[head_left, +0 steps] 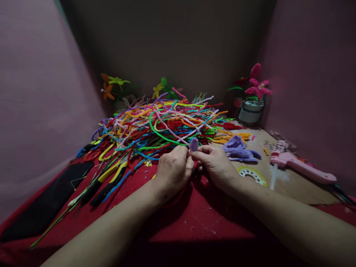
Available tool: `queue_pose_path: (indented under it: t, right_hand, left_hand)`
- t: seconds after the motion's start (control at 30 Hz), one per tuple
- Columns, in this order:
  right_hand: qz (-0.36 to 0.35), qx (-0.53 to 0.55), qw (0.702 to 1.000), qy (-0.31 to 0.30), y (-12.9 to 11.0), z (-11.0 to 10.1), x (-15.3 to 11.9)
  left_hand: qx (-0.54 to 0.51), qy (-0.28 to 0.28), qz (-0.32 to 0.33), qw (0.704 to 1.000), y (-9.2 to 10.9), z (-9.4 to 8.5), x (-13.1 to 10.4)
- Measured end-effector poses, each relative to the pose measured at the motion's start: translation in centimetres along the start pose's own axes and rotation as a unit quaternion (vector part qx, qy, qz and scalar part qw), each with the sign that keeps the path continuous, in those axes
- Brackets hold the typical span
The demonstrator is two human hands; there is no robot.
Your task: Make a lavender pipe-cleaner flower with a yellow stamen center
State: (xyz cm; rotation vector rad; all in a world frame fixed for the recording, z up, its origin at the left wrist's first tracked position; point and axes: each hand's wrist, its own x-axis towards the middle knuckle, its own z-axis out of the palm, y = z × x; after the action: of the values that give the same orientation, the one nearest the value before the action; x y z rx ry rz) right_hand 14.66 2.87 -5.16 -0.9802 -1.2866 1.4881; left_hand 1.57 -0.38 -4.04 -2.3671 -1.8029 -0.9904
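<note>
Both hands meet near the middle of the head view, just in front of a large pile of coloured fuzzy stems (167, 122). Between their fingertips stands a small purple fuzzy petal (194, 144). My right hand (215, 163) pinches the petal at its lower edge. Curled closed, my left hand (176, 167) touches the petal's base from the left; a pink stem runs down to its fingers. More purple petal pieces (239, 150) lie to the right of my right hand.
Pliers (111, 180), scissors (93, 155) and a black pouch (47, 196) lie left on the red cloth (200, 226). At right, a pink glue gun (303, 167) and tape roll (251, 175) rest on cardboard (300, 191). Fuzzy flowers (258, 88) stand behind.
</note>
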Motion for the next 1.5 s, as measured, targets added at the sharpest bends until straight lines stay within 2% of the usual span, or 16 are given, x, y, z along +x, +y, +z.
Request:
queue_pose_path:
  t: [0.07,0.13,0.17,0.23,0.3,0.33,0.4,0.47,0.73,0.87,1.03,1.3,1.5]
  right_hand:
    - [0.004,0.049,0.998,-0.03,0.1,-0.2,0.3]
    - [0.01,0.12,0.99,-0.069,0.0,-0.3,0.5]
    - [0.018,0.156,0.984,-0.088,-0.1,-0.4,0.6]
    - [0.041,0.216,0.968,-0.119,-0.3,-0.4,0.7]
    - [0.062,0.244,0.958,-0.139,-0.5,-0.3,0.6]
    - [0.068,0.249,0.955,-0.144,-0.5,-0.3,0.5]
    - [0.078,0.256,0.952,-0.147,-0.6,-0.3,0.4]
    - [0.086,0.256,0.951,-0.148,-0.6,-0.2,0.3]
    - [0.091,0.262,0.947,-0.163,-0.8,-0.4,0.2]
    - [0.099,0.274,0.94,-0.175,-0.8,-0.4,0.1]
    - [0.095,0.259,0.946,-0.172,-0.8,-0.4,0.2]
    - [0.045,0.224,0.958,-0.174,-0.7,-0.4,0.3]
    - [0.044,0.21,0.966,-0.147,-0.5,-0.6,0.4]
  left_hand:
    - [-0.058,0.004,-0.01,0.998,0.0,-0.4,0.2]
    - [-0.184,-0.02,-0.063,0.981,-0.1,-0.9,0.6]
    - [-0.264,-0.046,-0.1,0.958,-0.1,-1.2,0.8]
    - [-0.417,-0.11,-0.169,0.886,-0.4,-1.6,1.2]
    - [-0.519,-0.156,-0.211,0.813,-0.7,-1.8,1.4]
    - [-0.55,-0.17,-0.223,0.787,-0.8,-1.8,1.5]
    - [-0.581,-0.188,-0.24,0.754,-1.0,-1.7,1.5]
    - [-0.593,-0.195,-0.248,0.74,-1.0,-1.6,1.5]
    - [-0.597,-0.206,-0.258,0.731,-1.0,-1.7,1.5]
    - [-0.595,-0.206,-0.255,0.734,-1.0,-1.8,1.6]
    - [-0.596,-0.2,-0.249,0.737,-0.9,-1.7,1.5]
    - [-0.582,-0.187,-0.213,0.762,-0.8,-1.5,1.2]
    - [-0.551,-0.194,-0.171,0.793,-0.9,-1.7,1.3]
